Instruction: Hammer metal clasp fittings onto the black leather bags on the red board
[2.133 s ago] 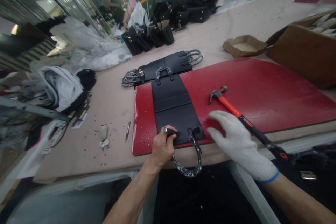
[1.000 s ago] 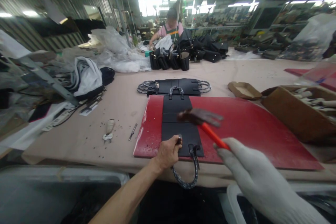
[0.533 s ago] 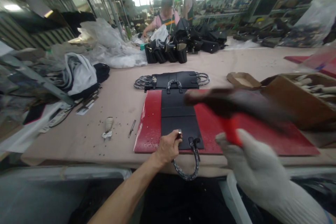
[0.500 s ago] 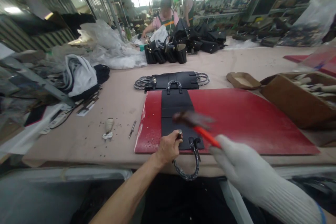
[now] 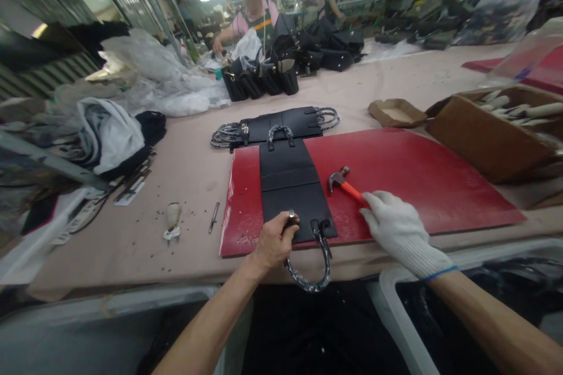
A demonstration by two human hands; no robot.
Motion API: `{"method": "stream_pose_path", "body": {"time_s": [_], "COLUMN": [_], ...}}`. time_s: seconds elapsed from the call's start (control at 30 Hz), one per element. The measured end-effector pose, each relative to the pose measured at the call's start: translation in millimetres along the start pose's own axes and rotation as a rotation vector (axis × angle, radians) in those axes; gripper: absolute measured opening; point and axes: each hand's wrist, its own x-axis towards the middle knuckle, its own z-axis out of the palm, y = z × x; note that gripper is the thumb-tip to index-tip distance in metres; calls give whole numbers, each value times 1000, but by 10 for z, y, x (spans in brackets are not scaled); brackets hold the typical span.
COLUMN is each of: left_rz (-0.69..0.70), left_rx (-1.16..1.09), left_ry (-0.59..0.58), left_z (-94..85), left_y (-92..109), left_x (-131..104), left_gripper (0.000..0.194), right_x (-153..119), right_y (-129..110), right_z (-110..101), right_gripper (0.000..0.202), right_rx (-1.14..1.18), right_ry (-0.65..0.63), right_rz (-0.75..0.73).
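Observation:
A black bag panel (image 5: 290, 179) lies across a red board (image 5: 396, 176) at the table's front. Its near handle (image 5: 324, 272), wrapped in patterned cloth, hangs over the front edge; its far handle (image 5: 281, 129) lies at the other end. Bare, my left hand (image 5: 273, 240) is closed round a short metal punch (image 5: 291, 215), held upright on the panel's near left corner. The punch's lower end is hidden by the fingers. My right hand (image 5: 393, 222), in a white knitted glove, grips the orange handle of a claw hammer (image 5: 352, 190). The hammer head is over the red board, right of the panel.
Behind the board lie stacked black panels with handles (image 5: 281, 124). On the left are a metal rod (image 5: 214, 217), a wrapped tool (image 5: 173, 220) and scattered bits. Cardboard boxes (image 5: 492, 135) stand right. Black bags (image 5: 259, 79) and a person (image 5: 253, 17) are at the back.
The hammer, blurred above the panel before, has moved right and away from the punch. My left hand keeps the punch at the same corner. The camera view has shifted slightly.

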Motion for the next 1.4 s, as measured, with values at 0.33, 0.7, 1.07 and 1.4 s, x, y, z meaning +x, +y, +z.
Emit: {"method": "stream_pose_path", "body": {"time_s": [0.33, 0.7, 1.07, 1.4], "left_rz": [87, 237, 337, 67], "left_rx": [69, 93, 160, 42], "left_ry": [64, 152, 10, 162], "left_z": [-7, -9, -96, 33], "left_y": [-16, -118, -53, -1], "left_x": [-31, -125, -133, -34], "left_gripper": [9, 10, 21, 8], "right_x": [-27, -2, 8, 9], "right_y": [-659, -660, -702, -701], "right_z": [362, 376, 385, 392], "right_gripper": [40, 51, 53, 51], "right_rx": [423, 429, 430, 439], "right_ry": [-50, -103, -115, -96], "right_rz": [-342, -292, -246, -246]}}
